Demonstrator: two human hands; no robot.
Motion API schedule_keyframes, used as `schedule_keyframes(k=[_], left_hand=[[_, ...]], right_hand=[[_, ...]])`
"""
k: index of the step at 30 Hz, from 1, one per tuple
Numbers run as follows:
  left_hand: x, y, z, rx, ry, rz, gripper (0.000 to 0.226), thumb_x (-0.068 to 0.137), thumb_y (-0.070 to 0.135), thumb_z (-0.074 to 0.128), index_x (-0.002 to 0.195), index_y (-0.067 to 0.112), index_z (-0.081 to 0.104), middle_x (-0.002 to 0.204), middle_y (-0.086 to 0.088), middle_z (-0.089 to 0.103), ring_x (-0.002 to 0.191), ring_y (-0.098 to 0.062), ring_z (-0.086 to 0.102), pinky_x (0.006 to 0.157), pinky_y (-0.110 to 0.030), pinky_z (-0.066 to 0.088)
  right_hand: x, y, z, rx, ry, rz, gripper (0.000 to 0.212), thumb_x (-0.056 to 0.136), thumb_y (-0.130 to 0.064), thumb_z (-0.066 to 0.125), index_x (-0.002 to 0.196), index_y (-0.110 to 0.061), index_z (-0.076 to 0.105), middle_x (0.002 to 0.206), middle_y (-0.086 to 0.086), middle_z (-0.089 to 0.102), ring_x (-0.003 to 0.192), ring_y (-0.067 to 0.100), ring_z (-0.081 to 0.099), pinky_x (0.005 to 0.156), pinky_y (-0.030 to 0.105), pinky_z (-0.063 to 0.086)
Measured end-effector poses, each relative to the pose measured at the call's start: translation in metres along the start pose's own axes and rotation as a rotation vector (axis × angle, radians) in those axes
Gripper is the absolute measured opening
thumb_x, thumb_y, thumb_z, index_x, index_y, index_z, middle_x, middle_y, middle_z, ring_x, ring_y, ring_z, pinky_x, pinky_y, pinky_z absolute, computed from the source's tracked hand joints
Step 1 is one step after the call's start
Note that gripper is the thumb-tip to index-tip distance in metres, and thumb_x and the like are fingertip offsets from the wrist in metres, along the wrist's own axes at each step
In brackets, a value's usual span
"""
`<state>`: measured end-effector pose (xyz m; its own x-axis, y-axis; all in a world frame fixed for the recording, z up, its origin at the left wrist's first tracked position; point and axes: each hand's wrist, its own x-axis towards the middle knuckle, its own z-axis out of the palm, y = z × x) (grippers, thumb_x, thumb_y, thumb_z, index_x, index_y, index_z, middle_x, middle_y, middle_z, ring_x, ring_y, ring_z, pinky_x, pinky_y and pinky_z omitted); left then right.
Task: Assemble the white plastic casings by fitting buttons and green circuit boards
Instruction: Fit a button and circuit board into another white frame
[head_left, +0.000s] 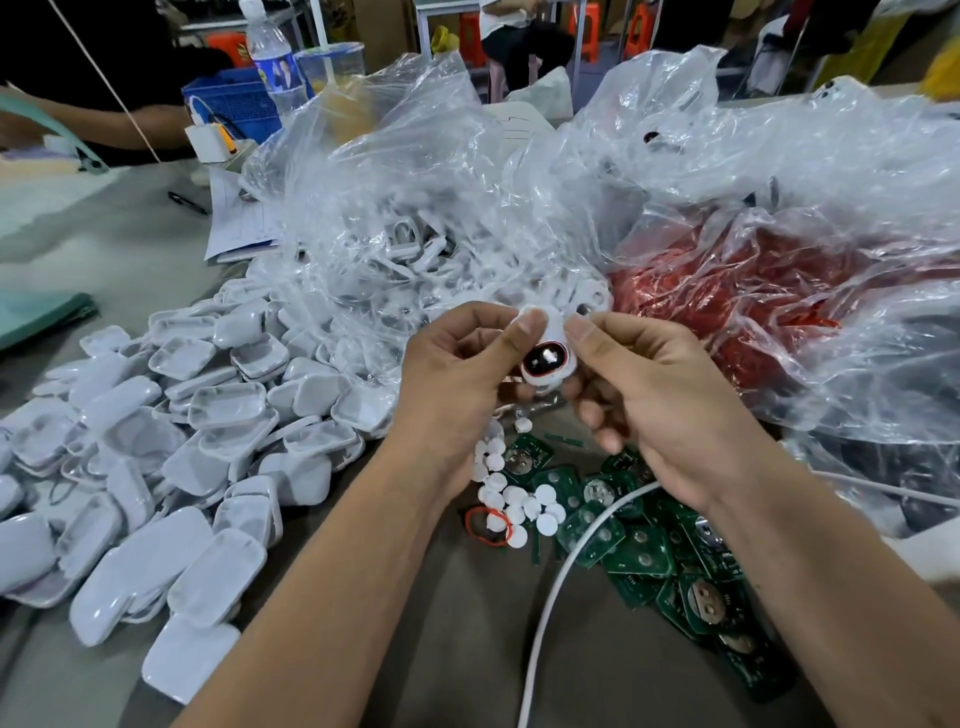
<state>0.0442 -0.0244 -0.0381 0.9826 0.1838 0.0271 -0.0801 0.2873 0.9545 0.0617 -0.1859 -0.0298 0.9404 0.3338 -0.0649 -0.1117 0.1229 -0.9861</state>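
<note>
Both my hands hold one white plastic casing (551, 347) up over the table, its inside facing me with a dark part ringed in red. My left hand (457, 374) pinches its upper left edge with the thumb. My right hand (649, 384) grips its right side, thumb on the top edge. Below my hands lie several white round buttons (519, 499) and a spread of green circuit boards (644, 551). A heap of white casings (208, 447) covers the table to the left.
Clear plastic bags (467, 208) with more white casings fill the back, and one bag holds red parts (727, 291). A white cable (561, 571) crosses the boards. A red rubber band (488, 526) lies by the buttons. Another person's arm (104, 117), a water bottle (275, 57) and a blue basket (228, 101) are at the far left.
</note>
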Motion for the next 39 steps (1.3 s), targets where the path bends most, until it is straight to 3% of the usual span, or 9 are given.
schedule_keyframes(k=[5, 10, 13, 16, 20, 25, 32, 37, 39], left_hand=[[-0.001, 0.002, 0.001, 0.003, 0.01, -0.033, 0.018, 0.082, 0.024, 0.076, 0.08, 0.006, 0.072, 0.071, -0.011, 0.07, 0.055, -0.018, 0.06, 0.051, -0.024, 0.053], [-0.001, 0.004, 0.001, -0.012, -0.005, -0.087, 0.022, 0.081, 0.027, 0.075, 0.081, 0.005, 0.076, 0.078, -0.02, 0.07, 0.072, -0.035, 0.06, 0.067, -0.042, 0.049], [-0.002, 0.004, 0.0, -0.013, -0.003, -0.111, 0.018, 0.083, 0.023, 0.075, 0.077, 0.006, 0.074, 0.079, -0.018, 0.067, 0.076, -0.033, 0.059, 0.063, -0.033, 0.058], [-0.003, 0.005, -0.001, -0.043, 0.001, -0.166, 0.018, 0.081, 0.021, 0.076, 0.071, 0.007, 0.072, 0.076, -0.016, 0.064, 0.063, -0.021, 0.057, 0.05, -0.025, 0.056], [-0.002, 0.003, 0.0, -0.146, 0.026, -0.25, 0.024, 0.089, 0.013, 0.073, 0.066, 0.008, 0.069, 0.067, -0.007, 0.064, 0.052, -0.011, 0.052, 0.044, -0.018, 0.05], [-0.003, -0.001, 0.005, -0.113, 0.021, -0.312, 0.024, 0.091, 0.023, 0.074, 0.089, -0.001, 0.073, 0.071, -0.009, 0.07, 0.05, -0.008, 0.059, 0.047, -0.016, 0.052], [-0.009, 0.002, 0.009, 0.074, -0.08, -0.322, 0.044, 0.103, 0.041, 0.058, 0.071, 0.012, 0.07, 0.058, -0.002, 0.059, 0.045, -0.009, 0.054, 0.04, -0.018, 0.043], [-0.012, 0.004, 0.016, -0.064, -0.059, -0.427, 0.032, 0.107, 0.035, 0.052, 0.09, 0.008, 0.053, 0.052, 0.002, 0.039, 0.037, -0.005, 0.031, 0.034, -0.015, 0.023], [-0.013, 0.003, 0.019, -0.131, -0.073, -0.453, 0.033, 0.108, 0.033, 0.05, 0.087, 0.007, 0.051, 0.05, 0.004, 0.035, 0.034, -0.003, 0.028, 0.033, -0.014, 0.02]], right_hand=[[0.002, 0.004, 0.002, -0.076, 0.053, -0.083, 0.021, 0.1, -0.025, 0.066, 0.087, -0.011, 0.074, 0.071, 0.009, 0.067, 0.051, 0.015, 0.054, 0.036, 0.02, 0.038], [0.002, 0.003, 0.001, -0.033, 0.049, -0.071, 0.02, 0.101, -0.019, 0.065, 0.089, -0.004, 0.073, 0.079, 0.016, 0.069, 0.049, 0.013, 0.051, 0.036, 0.018, 0.036], [0.0, 0.0, -0.003, 0.027, -0.038, -0.014, 0.025, 0.101, -0.017, 0.062, 0.1, 0.007, 0.07, 0.079, 0.015, 0.065, 0.05, 0.012, 0.05, 0.035, 0.017, 0.033], [-0.001, -0.002, -0.004, 0.058, -0.096, 0.048, 0.034, 0.102, -0.015, 0.059, 0.108, 0.019, 0.06, 0.072, 0.009, 0.065, 0.05, 0.01, 0.049, 0.036, 0.016, 0.033], [0.0, -0.001, 0.003, 0.105, -0.045, 0.102, 0.025, 0.103, -0.016, 0.059, 0.103, 0.007, 0.069, 0.071, 0.009, 0.064, 0.05, 0.012, 0.049, 0.037, 0.018, 0.034], [0.001, 0.003, 0.011, 0.027, 0.067, 0.163, 0.034, 0.108, -0.025, 0.049, 0.09, -0.007, 0.071, 0.067, 0.01, 0.061, 0.047, 0.015, 0.047, 0.035, 0.022, 0.027], [-0.003, -0.002, 0.011, -0.059, 0.11, 0.085, 0.046, 0.107, -0.033, 0.051, 0.069, -0.018, 0.072, 0.059, 0.006, 0.063, 0.04, 0.012, 0.043, 0.032, 0.017, 0.023], [-0.002, 0.002, 0.018, -0.014, 0.173, 0.11, 0.044, 0.104, -0.029, 0.05, 0.07, -0.01, 0.071, 0.058, 0.01, 0.054, 0.036, 0.012, 0.034, 0.032, 0.014, 0.02], [-0.001, 0.003, 0.019, -0.009, 0.191, 0.132, 0.043, 0.103, -0.028, 0.05, 0.07, -0.009, 0.07, 0.054, 0.006, 0.049, 0.036, 0.011, 0.031, 0.033, 0.014, 0.019]])
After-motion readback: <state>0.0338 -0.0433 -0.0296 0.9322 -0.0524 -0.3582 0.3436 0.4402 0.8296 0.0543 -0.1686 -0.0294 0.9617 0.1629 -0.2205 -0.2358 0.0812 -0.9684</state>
